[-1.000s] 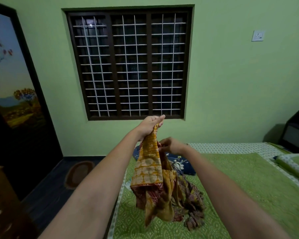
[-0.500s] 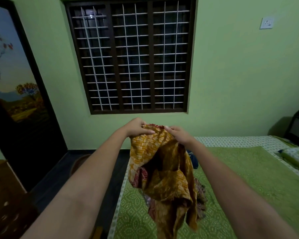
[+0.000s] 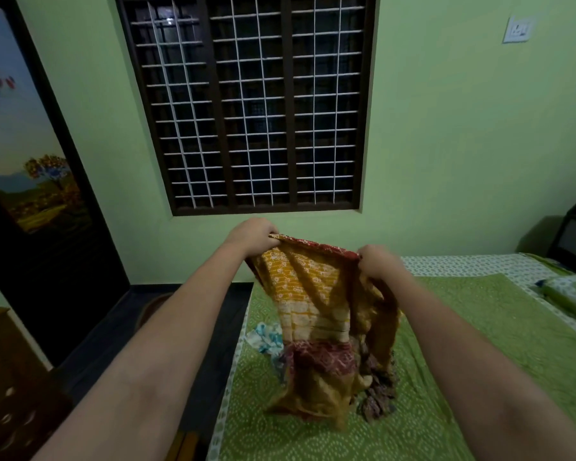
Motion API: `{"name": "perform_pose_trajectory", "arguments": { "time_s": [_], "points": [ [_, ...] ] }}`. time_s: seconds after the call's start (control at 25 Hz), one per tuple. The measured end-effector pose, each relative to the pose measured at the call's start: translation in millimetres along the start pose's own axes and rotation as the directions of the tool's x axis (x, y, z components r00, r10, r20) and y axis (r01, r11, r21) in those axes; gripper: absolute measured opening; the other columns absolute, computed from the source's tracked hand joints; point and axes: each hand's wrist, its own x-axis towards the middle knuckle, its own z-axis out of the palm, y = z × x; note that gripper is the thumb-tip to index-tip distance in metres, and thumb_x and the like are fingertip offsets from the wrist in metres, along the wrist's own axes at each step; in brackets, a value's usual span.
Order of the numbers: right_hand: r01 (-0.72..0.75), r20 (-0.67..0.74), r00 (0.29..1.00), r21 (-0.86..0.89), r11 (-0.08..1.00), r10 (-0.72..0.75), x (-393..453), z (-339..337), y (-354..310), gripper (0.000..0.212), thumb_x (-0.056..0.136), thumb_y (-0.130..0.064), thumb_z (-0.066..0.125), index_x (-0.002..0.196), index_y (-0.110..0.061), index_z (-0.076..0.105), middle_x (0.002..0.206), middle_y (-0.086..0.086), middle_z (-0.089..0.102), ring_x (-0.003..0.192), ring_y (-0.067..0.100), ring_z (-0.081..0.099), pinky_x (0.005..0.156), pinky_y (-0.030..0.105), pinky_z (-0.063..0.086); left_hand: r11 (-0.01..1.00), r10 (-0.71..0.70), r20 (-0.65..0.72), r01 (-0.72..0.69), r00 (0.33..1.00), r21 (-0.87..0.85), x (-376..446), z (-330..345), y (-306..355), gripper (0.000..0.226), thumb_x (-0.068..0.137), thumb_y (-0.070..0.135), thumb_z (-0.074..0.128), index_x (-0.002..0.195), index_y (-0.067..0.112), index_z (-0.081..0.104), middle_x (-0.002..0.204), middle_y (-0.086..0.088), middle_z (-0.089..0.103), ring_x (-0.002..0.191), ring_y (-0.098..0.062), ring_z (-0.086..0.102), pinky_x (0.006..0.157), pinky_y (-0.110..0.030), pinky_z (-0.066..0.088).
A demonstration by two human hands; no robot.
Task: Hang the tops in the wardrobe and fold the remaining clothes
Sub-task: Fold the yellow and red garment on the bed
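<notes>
Head view shows the left hand [image 3: 251,235] and right hand [image 3: 378,261] each gripping, fingers curled, a top corner of the yellow and maroon garment [image 3: 316,314], stretched between them and hanging onto the green bedspread [image 3: 479,334], beside a white-blue cloth [image 3: 265,337].

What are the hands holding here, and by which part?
Both the left hand and the right hand grip the mustard and maroon garment by its maroon top edge, one at each end.
</notes>
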Motion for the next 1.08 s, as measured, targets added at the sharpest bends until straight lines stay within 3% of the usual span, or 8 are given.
{"name": "perform_pose_trajectory", "arguments": {
  "time_s": [0.24, 0.36, 0.48, 0.56, 0.64, 0.8, 0.92, 1.08],
  "points": [
    [-0.191, -0.253, 0.958, -0.226, 0.955, 0.131, 1.9, -22.3, 10.1, 0.027, 0.093, -0.012, 0.038, 0.105, -0.007, 0.062, 0.107, 0.009, 0.062, 0.099, 0.026, 0.057, 0.078, 0.035, 0.049, 0.994, -0.110, -0.110, 0.110, 0.988, -0.004, 1.0, 9.7, -2.3, 0.030, 0.098, 0.029, 0.044, 0.082, 0.015, 0.066, 0.082, 0.000, 0.063, 0.081, -0.019, 0.060, 0.074, -0.037, 0.053],
    [-0.309, -0.076, 0.949, -0.038, 0.950, 0.306, 12.0, -36.1, 5.9, 0.027, 0.096, -0.014, 0.036, 0.109, -0.008, 0.060, 0.106, 0.009, 0.065, 0.093, 0.025, 0.063, 0.079, 0.035, 0.050, 0.956, -0.133, -0.079, 0.107, 0.988, -0.272, -0.2, 16.2, 0.9, 0.036, 0.100, 0.026, 0.042, 0.068, 0.014, 0.053, 0.078, -0.005, 0.057, 0.074, -0.021, 0.054, 0.076, -0.036, 0.047],
    [-0.168, 0.010, 0.974, 0.699, 0.695, 0.226, 39.5, -61.4, -32.1, 0.029, 0.095, -0.021, 0.042, 0.120, -0.010, 0.050, 0.118, 0.015, 0.061, 0.096, 0.028, 0.060, 0.091, 0.043, 0.049, 0.570, -0.291, 0.179, 0.320, 0.940, -0.757, -4.7, 47.1, 11.7, 0.046, 0.102, 0.042, 0.035, 0.080, 0.010, 0.060, 0.082, -0.011, 0.060, 0.078, -0.024, 0.057, 0.076, -0.033, 0.045],
    [0.111, -0.099, 0.994, 0.798, 0.592, -0.053, 49.6, -61.6, -62.9, 0.062, 0.089, -0.033, 0.056, 0.143, -0.035, 0.026, 0.146, 0.013, 0.038, 0.127, 0.029, 0.044, 0.106, 0.048, 0.038, 0.236, -0.235, 0.475, 0.524, 0.848, -0.819, -7.3, 73.8, 24.6, 0.053, 0.098, 0.056, 0.032, 0.120, 0.014, 0.057, 0.114, -0.012, 0.062, 0.104, -0.030, 0.059, 0.083, -0.035, 0.049],
    [0.230, -0.125, 0.967, 0.800, 0.554, -0.220, 40.2, -47.4, -86.3, 0.074, 0.087, -0.024, 0.065, 0.143, -0.046, 0.021, 0.150, 0.008, 0.035, 0.135, 0.023, 0.038, 0.107, 0.047, 0.037, 0.002, -0.083, 0.536, 0.538, 0.840, -0.843, -7.5, 85.2, 40.7, 0.051, 0.098, 0.053, 0.037, 0.126, 0.016, 0.055, 0.120, -0.015, 0.062, 0.107, -0.034, 0.060, 0.084, -0.042, 0.053],
    [0.063, -0.232, 0.966, 0.642, 0.764, 0.116, 14.1, 16.7, -19.3, 0.028, 0.097, -0.017, 0.051, 0.123, -0.009, 0.057, 0.114, 0.003, 0.063, 0.108, 0.021, 0.059, 0.083, 0.029, 0.046, -0.294, -0.098, 0.400, 0.358, 0.911, -0.886, 0.8, 69.0, 42.1, 0.049, 0.102, 0.040, 0.032, 0.100, 0.004, 0.066, 0.100, -0.017, 0.066, 0.092, -0.029, 0.063, 0.088, -0.042, 0.051],
    [-0.352, 0.044, 0.889, 0.703, 0.618, 0.455, -7.8, 78.4, 48.0, 0.026, 0.099, -0.028, 0.047, 0.095, -0.005, 0.058, 0.088, 0.009, 0.057, 0.079, 0.024, 0.058, 0.066, 0.032, 0.044, -0.390, -0.114, 0.375, 0.305, 0.920, -0.869, 2.6, 54.5, 37.2, 0.053, 0.103, 0.037, 0.026, 0.092, 0.001, 0.064, 0.091, -0.017, 0.067, 0.089, -0.029, 0.061, 0.083, -0.042, 0.051],
    [-0.645, 0.583, 0.764, 0.692, 0.325, 0.276, -40.0, 137.1, 48.9, 0.054, 0.097, -0.057, 0.033, 0.091, -0.009, 0.058, 0.095, 0.011, 0.062, 0.074, 0.023, 0.057, 0.070, 0.033, 0.047, -0.415, -0.110, 0.350, 0.277, 0.930, -0.867, 1.1, 42.5, 55.2, 0.057, 0.103, 0.039, 0.021, 0.089, 0.003, 0.063, 0.089, -0.016, 0.066, 0.084, -0.027, 0.060, 0.082, -0.042, 0.048]
  ]
}}
